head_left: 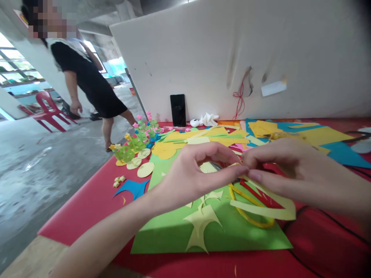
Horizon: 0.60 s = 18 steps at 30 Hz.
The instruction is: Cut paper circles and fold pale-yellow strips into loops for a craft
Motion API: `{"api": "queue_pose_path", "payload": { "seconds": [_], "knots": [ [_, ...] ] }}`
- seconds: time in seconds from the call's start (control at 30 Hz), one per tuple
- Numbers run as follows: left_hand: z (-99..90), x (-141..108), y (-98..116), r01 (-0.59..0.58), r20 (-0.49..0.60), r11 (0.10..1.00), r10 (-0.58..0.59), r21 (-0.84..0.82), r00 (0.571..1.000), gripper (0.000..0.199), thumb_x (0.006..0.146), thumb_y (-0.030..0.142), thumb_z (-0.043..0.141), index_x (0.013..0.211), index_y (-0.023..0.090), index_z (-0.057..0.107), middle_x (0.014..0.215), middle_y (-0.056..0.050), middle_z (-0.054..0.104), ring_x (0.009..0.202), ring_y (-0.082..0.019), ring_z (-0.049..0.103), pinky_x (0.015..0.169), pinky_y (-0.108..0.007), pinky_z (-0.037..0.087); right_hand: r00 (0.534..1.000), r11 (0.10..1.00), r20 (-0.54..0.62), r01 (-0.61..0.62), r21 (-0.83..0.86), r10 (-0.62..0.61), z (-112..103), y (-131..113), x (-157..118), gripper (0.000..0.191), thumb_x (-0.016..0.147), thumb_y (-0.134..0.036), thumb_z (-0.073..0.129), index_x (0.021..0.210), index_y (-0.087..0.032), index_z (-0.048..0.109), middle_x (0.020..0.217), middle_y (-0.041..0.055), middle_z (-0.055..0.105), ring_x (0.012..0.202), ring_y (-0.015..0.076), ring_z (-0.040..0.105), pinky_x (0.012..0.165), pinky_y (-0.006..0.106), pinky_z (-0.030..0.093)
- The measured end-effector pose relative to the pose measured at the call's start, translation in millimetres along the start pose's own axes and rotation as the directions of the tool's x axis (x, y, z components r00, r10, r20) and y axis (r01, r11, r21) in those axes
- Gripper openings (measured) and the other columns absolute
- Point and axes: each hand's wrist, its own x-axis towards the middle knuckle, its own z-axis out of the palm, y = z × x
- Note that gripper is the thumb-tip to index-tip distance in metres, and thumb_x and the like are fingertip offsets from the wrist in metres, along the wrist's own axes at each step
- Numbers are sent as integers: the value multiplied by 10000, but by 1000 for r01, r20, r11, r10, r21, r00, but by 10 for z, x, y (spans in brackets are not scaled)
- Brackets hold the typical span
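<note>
Small paper stars and a blue scrap lie left of the green sheet, probably there to leave it freer. Above the sheet my left fingers and right fingers are pinching one end of a pale yellow strip, tips close together, likely to keep so narrow a piece steady, while its bent length hangs over the sheet's right side by a yellow loop. My thumbs hide the pinched end, and I can't identify something grey behind them.
</note>
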Motion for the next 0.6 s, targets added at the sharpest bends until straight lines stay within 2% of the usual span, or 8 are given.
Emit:
{"api": "queue_pose_path", "payload": {
  "seconds": [0.33,0.47,0.6],
  "knots": [
    [-17,-4,31,59,24,997,-58,-40,998,106,663,96,712,698,134,619,681,13,613,644,-74,558,613,-152,468,999,1000,45,2,-2,-2,-6,-2,-8,141,785,-177,489,687,-227,577,566,-55,577,488,107,490,437,217,358],
    [-26,-3,11,46,78,998,-42,-49,996,78,726,142,667,705,139,592,697,6,588,658,-81,548,626,-173,470,999,999,50,-3,36,1,-8,-19,4,176,761,-165,499,593,-218,495,501,-70,471,452,88,428,403,211,308],
    [-46,-4,-3,8,139,997,3,-82,990,46,806,186,596,777,154,612,788,-11,618,713,-79,578,639,-160,478,996,988,82,-37,149,25,-23,-43,14,224,741,-156,480,538,-203,396,483,-78,370,435,69,357,374,197,254]
  ]
}}
